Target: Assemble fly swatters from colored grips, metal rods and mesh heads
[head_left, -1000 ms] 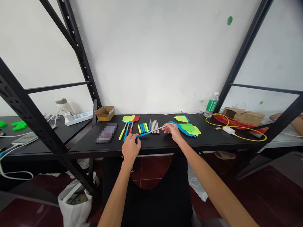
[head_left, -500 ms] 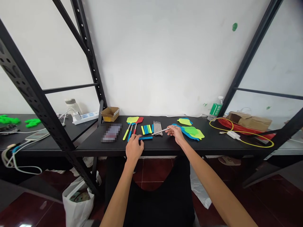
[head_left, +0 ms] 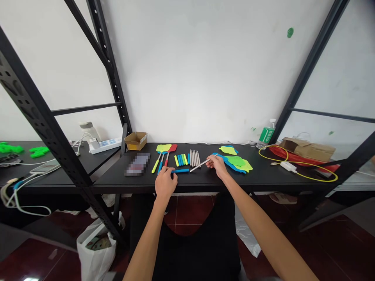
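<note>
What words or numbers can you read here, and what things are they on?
None can be read for sure.
Bottle: white characters on its green label, too small and blurred to read.
Flat object on the desk: pixelated, so any writing is hidden.
Small cardboard box: too small to tell if anything is printed.
Blue handle and metal rod at the hands: no writing shows.

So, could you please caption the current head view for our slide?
Left hand holding a blue handle, right hand a metal rod, at a black table.
</note>
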Demonstrator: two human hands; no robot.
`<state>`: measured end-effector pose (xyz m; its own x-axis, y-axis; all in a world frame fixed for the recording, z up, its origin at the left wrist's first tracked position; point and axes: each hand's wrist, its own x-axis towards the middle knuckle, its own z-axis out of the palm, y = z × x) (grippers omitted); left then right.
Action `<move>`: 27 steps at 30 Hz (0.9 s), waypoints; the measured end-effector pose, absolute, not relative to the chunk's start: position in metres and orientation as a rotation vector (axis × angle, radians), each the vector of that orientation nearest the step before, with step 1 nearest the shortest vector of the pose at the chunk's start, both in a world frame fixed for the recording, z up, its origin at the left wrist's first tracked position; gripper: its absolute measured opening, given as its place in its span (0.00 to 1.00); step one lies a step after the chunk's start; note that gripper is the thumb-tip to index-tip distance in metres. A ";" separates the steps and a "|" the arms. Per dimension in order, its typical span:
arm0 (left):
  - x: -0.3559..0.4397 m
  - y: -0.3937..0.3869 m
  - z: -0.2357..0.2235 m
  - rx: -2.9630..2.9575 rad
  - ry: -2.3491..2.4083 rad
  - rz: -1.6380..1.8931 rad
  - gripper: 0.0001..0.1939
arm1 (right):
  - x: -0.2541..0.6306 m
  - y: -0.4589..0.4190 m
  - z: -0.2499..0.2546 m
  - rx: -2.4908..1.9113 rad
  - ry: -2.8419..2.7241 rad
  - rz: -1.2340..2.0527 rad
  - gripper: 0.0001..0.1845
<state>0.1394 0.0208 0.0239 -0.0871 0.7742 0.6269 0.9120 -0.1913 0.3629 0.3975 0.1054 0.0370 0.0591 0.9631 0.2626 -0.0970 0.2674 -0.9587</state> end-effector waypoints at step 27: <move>0.139 0.020 0.025 -2.006 -1.882 -1.112 0.13 | 0.399 0.105 0.037 -0.934 -1.212 1.041 0.13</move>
<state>0.1389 0.0203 0.0253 -0.0774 0.7861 0.6132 0.9163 -0.1862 0.3545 0.3985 0.1054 0.0366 0.0489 0.9623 0.2675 -0.1186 0.2715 -0.9551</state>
